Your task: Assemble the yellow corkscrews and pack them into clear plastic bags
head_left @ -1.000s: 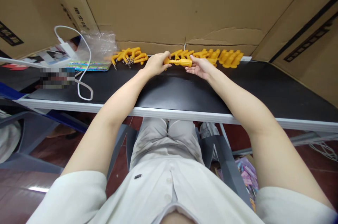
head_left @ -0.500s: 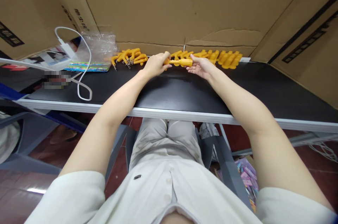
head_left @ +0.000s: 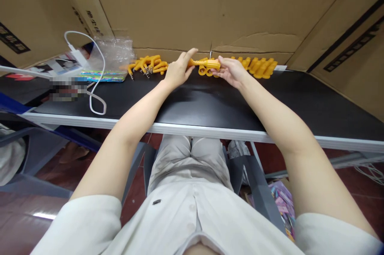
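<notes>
An orange-yellow plastic piece (head_left: 212,64), with a wide cylindrical end and a thin stem, is held level between my hands above the back of the table. My right hand (head_left: 233,71) grips the wide end between thumb and fingers. At the stem end, my left hand (head_left: 177,71) is closed, its index finger raised; its inner fingers are partly hidden. Just below the held piece, two round hollow ends of similar pieces (head_left: 202,71) face me. To the left lies a pile of orange branching pieces (head_left: 147,63) with small metal chains. More orange cylindrical pieces (head_left: 262,67) stand in a row at right.
Cardboard panels (head_left: 174,7) wall the black tabletop (head_left: 207,105) at the back and sides. A white cable (head_left: 103,61), a clear plastic bag (head_left: 115,53) and a colourful flat packet (head_left: 105,77) lie at left. The pale table edge (head_left: 192,129) runs in front of me.
My left index finger has lifted and the left hand has opened slightly around the stem. The round ends below the held piece now show. My right hand still holds the wide end.
</notes>
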`<state>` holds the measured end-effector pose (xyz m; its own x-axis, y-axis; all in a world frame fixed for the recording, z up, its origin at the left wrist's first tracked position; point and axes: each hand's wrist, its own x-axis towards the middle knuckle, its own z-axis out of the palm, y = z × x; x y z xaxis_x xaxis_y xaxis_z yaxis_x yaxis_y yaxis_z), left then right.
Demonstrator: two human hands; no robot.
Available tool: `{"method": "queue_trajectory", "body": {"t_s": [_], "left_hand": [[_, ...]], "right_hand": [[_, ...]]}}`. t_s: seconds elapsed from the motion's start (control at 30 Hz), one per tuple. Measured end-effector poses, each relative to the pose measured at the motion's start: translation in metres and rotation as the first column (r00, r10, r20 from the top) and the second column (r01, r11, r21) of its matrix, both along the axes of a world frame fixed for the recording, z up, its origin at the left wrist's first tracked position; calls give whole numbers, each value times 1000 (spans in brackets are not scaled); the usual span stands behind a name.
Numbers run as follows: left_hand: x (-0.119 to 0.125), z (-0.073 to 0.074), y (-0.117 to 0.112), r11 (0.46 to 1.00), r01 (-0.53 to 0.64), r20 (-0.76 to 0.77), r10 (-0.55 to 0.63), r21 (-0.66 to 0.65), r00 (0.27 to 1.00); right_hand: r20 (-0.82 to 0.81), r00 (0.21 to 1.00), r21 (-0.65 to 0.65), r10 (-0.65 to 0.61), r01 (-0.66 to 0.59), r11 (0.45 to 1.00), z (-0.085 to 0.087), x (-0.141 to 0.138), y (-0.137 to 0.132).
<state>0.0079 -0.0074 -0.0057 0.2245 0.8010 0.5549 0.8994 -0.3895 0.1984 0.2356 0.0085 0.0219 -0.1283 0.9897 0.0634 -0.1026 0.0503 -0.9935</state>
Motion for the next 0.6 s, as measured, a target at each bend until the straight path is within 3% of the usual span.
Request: {"method": "queue_trajectory", "body": {"t_s": [0.13,0.23,0.37,0.6], "left_hand": [[-1,2,-1,999,-51,57,52,-10,997],[-4,3,1,996,-85,78,86,-18,993],[-12,2,9,992,-123,107,123,-8,987],[-21,-1,16,994,-112,100,112,-2,989]], "right_hand": [[120,986,208,-114,87,974,2,-11,11],[307,927,412,-213,72,908,2,-23,23],[607,724,578,-327,-119,807,-4,-45,42],[838,358,540,-413,-427,726,-26,-82,70]]}}
